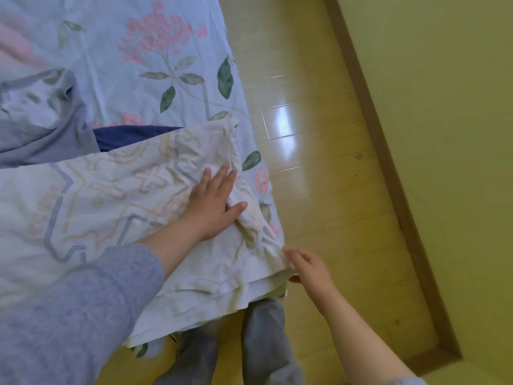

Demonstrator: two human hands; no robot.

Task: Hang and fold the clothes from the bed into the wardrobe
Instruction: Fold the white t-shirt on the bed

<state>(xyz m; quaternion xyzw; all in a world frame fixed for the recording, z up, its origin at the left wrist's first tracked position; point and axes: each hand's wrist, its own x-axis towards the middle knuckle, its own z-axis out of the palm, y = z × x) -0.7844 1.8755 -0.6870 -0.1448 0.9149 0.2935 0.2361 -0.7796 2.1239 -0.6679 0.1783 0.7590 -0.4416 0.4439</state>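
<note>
White garment (111,195): spread at the near edge of the bed (138,51); looks soft, light, floppy.
Left grip (213,201): flat, pressing it.
Right grip (308,268): pinching its corner.
Hold: probably best at hems, corners.

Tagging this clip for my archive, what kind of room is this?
Most likely a home bedroom: a floral bed sheet, a white patterned garment laid on it, and glossy wood flooring beside it.

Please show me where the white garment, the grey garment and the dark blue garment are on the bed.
white garment (111,195): head view, on its printed middle.
grey garment (63,134): head view, on its crumpled folds.
dark blue garment (122,136): head view, on the strip showing above the white one.
</note>
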